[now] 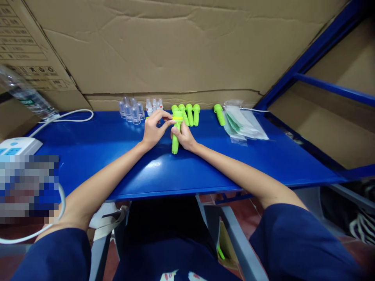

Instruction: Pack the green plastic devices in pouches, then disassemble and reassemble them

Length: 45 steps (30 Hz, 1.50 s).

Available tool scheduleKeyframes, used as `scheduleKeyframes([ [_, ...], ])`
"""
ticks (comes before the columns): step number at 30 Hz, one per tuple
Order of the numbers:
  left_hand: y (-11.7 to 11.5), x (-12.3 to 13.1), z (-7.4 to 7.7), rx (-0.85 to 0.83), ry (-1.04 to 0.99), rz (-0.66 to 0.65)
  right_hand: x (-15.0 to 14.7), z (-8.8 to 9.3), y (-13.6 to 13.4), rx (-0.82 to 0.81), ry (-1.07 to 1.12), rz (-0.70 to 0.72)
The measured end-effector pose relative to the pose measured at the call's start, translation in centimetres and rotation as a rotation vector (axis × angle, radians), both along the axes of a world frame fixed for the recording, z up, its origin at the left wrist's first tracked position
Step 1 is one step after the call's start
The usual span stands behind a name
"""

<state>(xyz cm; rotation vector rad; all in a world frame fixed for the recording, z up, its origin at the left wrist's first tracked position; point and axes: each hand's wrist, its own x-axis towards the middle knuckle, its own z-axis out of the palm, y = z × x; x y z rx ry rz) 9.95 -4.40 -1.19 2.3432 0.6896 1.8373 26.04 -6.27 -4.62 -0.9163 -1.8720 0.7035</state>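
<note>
A green handle-shaped part (175,143) stands out over the blue table (152,166), its threaded head up. My right hand (185,136) is wrapped round its upper part. The thumb and fingertips of my left hand (156,127) pinch at a yellow ring (177,118) around the head. Behind my hands several more green parts (196,115) lie side by side, and one other green part (219,114) lies farther right. Clear plastic cups (135,115) stand at the back left, beside small clear pieces with white bases (154,106).
Plastic bags (246,123) lie at the back right. On the left are a white power strip (22,146), its cable, and a clear bottle (29,97). Cardboard (164,50) walls the back, and a blue metal frame (331,88) rises at right.
</note>
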Motion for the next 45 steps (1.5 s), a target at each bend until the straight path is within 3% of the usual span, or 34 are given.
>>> scheduleKeyframes([
  [4, 0.2, 0.1, 0.0, -0.019, 0.015, 0.011, -0.6, 0.9, -0.5, 0.072, 0.080, -0.022],
  [12, 0.7, -0.4, -0.1, -0.071, 0.031, -0.010, -0.7, 1.9, -0.7, -0.145, 0.059, 0.122],
  [17, 0.8, -0.5, -0.2, -0.031, 0.033, -0.038, -0.2, 1.6, -0.2, -0.165, 0.076, 0.191],
  [23, 0.8, -0.4, -0.3, -0.015, 0.023, -0.040, 0.2, 1.6, -0.3, -0.136, -0.042, 0.139],
  [33, 0.3, -0.1, 0.0, -0.011, -0.003, -0.069, 0.0, 1.9, -0.2, -0.043, -0.027, 0.093],
  [38, 0.5, 0.2, -0.4, -0.233, -0.080, -0.177, -0.1, 1.6, -0.3, -0.018, 0.028, -0.039],
  [45, 1.0, 0.3, -0.7, -0.420, -0.185, -0.259, 0.4, 2.0, 0.3, 0.145, -0.248, -0.240],
])
